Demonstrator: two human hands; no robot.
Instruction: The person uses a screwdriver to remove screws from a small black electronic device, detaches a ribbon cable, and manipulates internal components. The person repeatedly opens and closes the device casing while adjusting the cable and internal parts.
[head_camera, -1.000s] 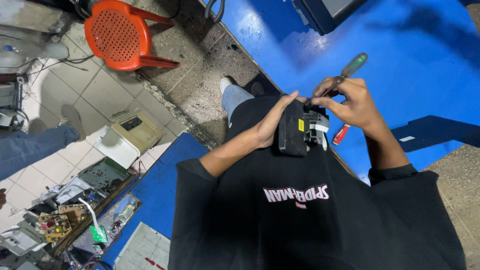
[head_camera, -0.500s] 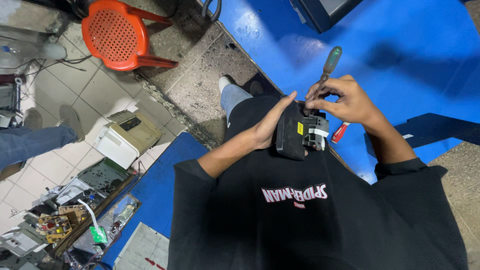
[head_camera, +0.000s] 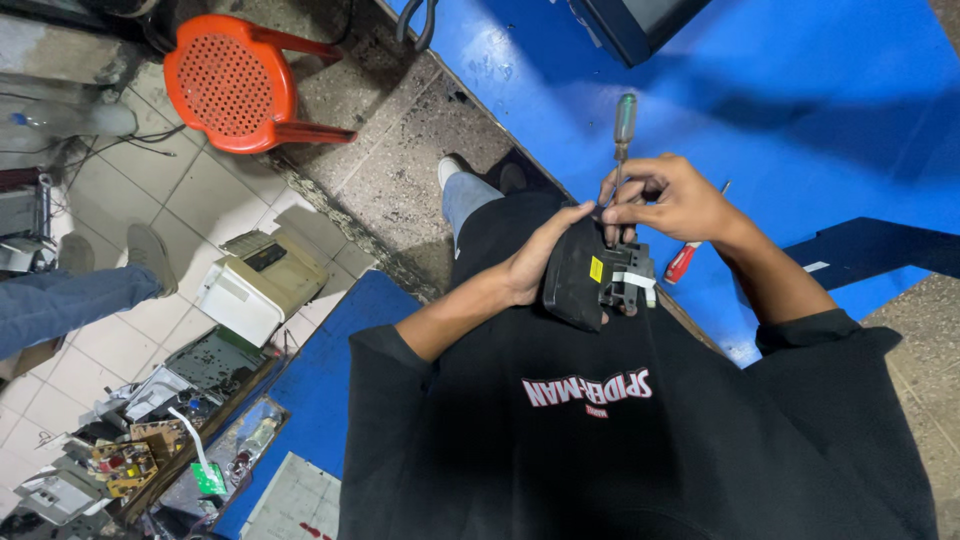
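The left hand (head_camera: 535, 262) is wrapped around the side of a black plastic module (head_camera: 590, 282), holding it against the lap at the picture's centre. At its 1 o'clock, the right hand (head_camera: 668, 200) pinches the shaft of a green-handled screwdriver (head_camera: 624, 128), tip down on the module. A red-handled tool (head_camera: 684, 262) lies on the blue worktop (head_camera: 800, 90) at 3 o'clock. An orange chair (head_camera: 228, 85) stands at 10 o'clock.

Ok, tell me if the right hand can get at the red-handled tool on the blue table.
Probably yes, once freed. The red-handled tool lies in the open just beside the right hand, nothing over it. But that hand now grips a screwdriver set into the black part.
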